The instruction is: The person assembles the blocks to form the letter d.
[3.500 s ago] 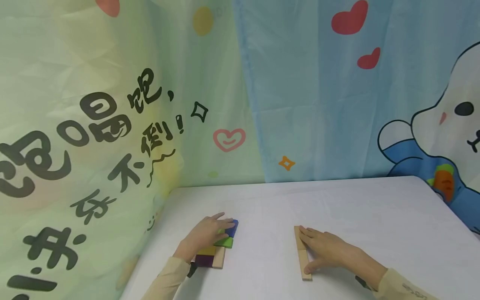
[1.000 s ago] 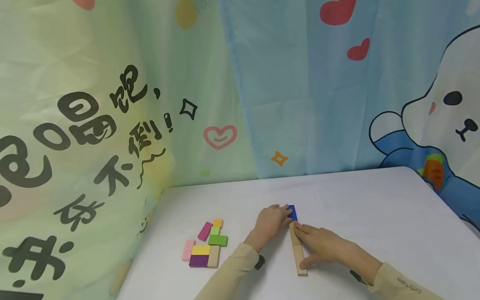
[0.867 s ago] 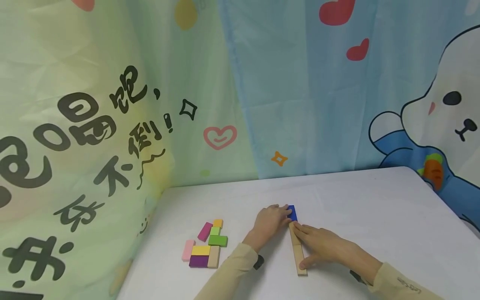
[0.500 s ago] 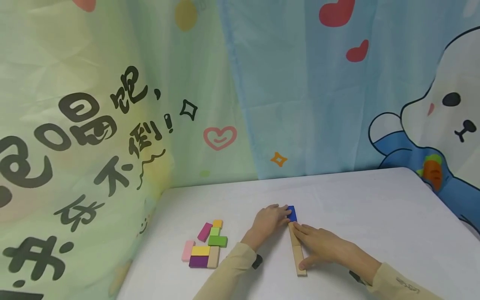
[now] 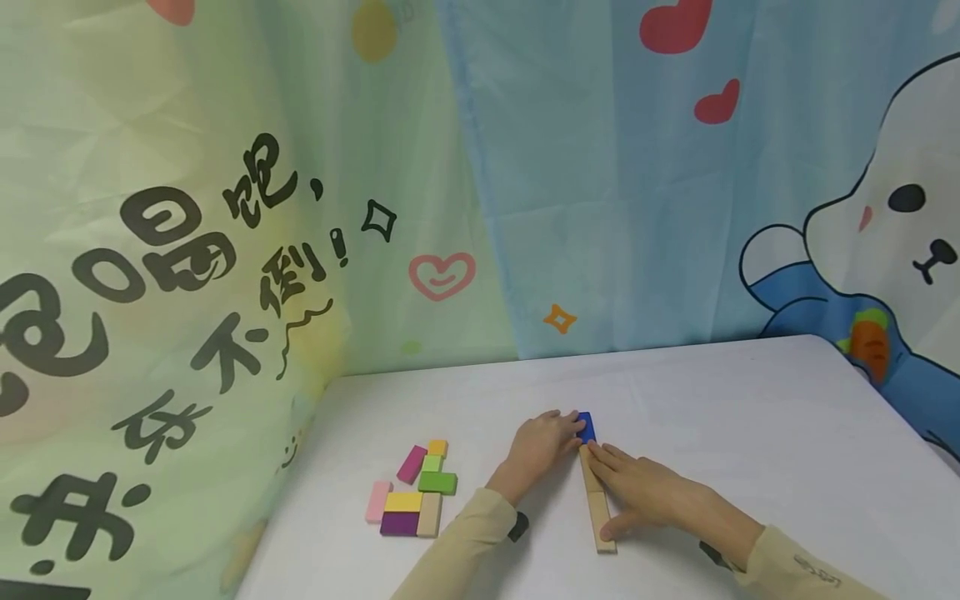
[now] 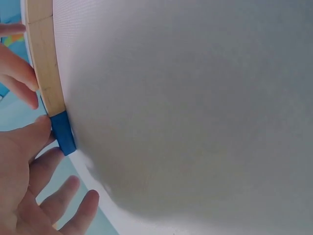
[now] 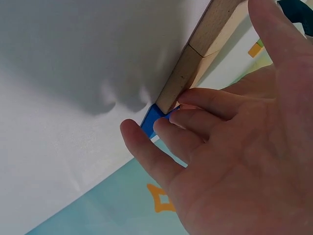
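In the head view, two plain wooden blocks lie end to end in a row, the far one (image 5: 588, 473) and the near one (image 5: 597, 514). A blue block (image 5: 588, 427) continues the row at its far end. My left hand (image 5: 537, 446) pinches the blue block between thumb and forefinger; the left wrist view shows the blue block (image 6: 63, 133) meeting the wood end. Along the row's right side, my right hand (image 5: 652, 492) touches the wooden blocks with extended fingers and thumb. Part of the blue block is hidden by my left fingers.
A loose cluster lies at the left of the white table (image 5: 697, 400): pink (image 5: 378, 502), yellow (image 5: 402, 502), purple (image 5: 399, 524), plain wood (image 5: 429, 514), green (image 5: 438, 483), light green (image 5: 431, 463), magenta (image 5: 412, 464) and orange (image 5: 437, 448) blocks. A printed curtain (image 5: 585, 208) hangs behind.
My left hand has brought the blue block from the left cluster to the row's far end, where both have stayed for the last second. My right hand has kept its place beside the wooden blocks.
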`<state>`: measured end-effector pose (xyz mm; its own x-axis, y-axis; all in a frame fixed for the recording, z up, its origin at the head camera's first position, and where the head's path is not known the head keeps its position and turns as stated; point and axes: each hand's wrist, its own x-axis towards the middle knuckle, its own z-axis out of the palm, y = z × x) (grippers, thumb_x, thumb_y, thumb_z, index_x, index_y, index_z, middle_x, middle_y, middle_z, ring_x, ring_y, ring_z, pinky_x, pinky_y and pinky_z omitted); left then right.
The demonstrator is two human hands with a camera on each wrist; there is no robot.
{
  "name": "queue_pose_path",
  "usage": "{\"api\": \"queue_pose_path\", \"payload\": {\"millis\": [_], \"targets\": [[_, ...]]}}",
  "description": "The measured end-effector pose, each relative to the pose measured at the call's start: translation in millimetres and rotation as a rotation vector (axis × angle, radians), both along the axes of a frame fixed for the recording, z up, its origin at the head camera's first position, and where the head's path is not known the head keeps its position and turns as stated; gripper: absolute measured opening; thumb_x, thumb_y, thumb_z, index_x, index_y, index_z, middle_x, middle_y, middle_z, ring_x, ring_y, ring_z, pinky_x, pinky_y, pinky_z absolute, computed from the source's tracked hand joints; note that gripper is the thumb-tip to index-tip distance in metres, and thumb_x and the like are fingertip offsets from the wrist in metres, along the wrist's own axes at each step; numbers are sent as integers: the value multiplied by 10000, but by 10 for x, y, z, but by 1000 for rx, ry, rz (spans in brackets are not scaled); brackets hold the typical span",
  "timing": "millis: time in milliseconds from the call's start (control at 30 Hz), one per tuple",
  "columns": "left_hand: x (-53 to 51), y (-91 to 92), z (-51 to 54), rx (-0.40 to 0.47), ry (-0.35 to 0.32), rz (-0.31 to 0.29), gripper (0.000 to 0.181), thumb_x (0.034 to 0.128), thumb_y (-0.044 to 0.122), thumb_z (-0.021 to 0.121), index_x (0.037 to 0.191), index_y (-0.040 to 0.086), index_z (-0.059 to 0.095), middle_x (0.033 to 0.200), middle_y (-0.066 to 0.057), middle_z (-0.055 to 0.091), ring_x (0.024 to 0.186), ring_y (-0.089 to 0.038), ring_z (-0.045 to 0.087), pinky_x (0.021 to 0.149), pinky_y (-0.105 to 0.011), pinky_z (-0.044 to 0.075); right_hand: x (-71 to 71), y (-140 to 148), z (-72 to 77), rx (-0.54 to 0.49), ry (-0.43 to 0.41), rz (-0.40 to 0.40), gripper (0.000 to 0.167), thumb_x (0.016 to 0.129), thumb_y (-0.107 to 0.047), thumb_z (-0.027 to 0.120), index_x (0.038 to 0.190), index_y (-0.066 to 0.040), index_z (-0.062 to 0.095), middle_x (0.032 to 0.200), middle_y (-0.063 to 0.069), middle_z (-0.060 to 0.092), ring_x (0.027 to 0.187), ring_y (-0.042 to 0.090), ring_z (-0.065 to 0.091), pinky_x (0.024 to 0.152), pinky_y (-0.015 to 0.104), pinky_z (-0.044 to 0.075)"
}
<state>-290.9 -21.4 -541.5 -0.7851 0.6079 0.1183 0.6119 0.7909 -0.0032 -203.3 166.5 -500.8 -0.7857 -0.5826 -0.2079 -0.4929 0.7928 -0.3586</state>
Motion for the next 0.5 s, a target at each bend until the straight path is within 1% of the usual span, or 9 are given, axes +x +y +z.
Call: {"api": "queue_pose_path", "payload": {"millis": [67,167,367,500], "targets": [[1,8,-16,-3,19,4,369,1005,383,583,1352,270,636,1436,84,592,1276,-171,616,962,-317,564,1,-1,7,4,-6,-2,1104,763,-584,772,1522,76,319,1614,276,272,1470,472,304,1036,705,403],[2,19,-26,-10,28,14,369,1006,391,579,1354,280,634,1434,95,592,1276,-152,614,962,-306,562,3,-6,19,7,-11,-6,1097,764,-582,773,1517,79,327,1605,277,292,1466,467,317,1044,702,398],[22,28,9,-6,4,22,375,1009,378,578,1363,264,629,1440,77,591,1282,-160,611,974,-308,556,-5,5,33,-2,0,14,1089,763,-581,774,1506,90,343,1603,291,284,1473,481,288,1057,696,388],[28,32,9,10,-5,27,373,1003,369,590,1356,257,633,1437,66,595,1274,-166,617,967,-311,560,-36,27,15,-24,-24,10,1130,746,-597,781,1521,81,314,1622,299,220,1496,490,222,1075,708,358]]}}
